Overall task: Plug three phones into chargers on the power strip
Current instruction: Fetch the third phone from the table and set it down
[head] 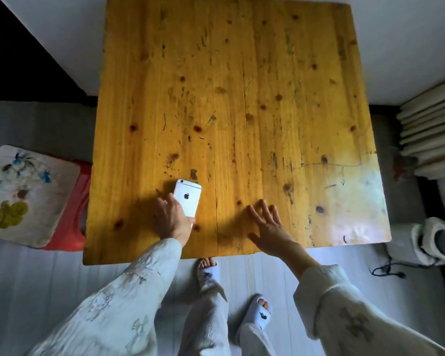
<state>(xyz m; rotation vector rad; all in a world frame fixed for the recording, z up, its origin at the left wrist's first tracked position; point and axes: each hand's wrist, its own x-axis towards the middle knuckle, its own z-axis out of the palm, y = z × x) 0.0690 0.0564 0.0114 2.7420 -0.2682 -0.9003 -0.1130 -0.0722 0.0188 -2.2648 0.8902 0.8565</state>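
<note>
- One phone (187,200) is all you have on the wooden table (242,98): white, back up, lying near the front edge and left of the middle.
- Your left hand (170,220) holds that phone at its near end, fingers wrapped along its left side and thumb at the near corner; whether the phone lies flat on the wood or is slightly lifted, you cannot tell.
- Your right hand (269,227) is spread with straight fingers, gripping nothing, just above or on the wood close to the front edge, well right of the phone.
- Most of the tabletop beyond your hands is bare wood, so the widest open room lies toward the far edge and the right side.
- Both wrists cross the front edge, and your feet in white slippers (261,310) stand just under and behind it.
- Off the left edge, close beside the table, sits a red stool (72,214) with a flowered cushion (23,194) on top.
- Off the right edge, a stack of pale folded bedding (432,134) lies near the far right corner.
- Near the front right corner, a white appliance (427,240) stands on the floor, with a dark cord (388,268) and plug trailing beside it.
</note>
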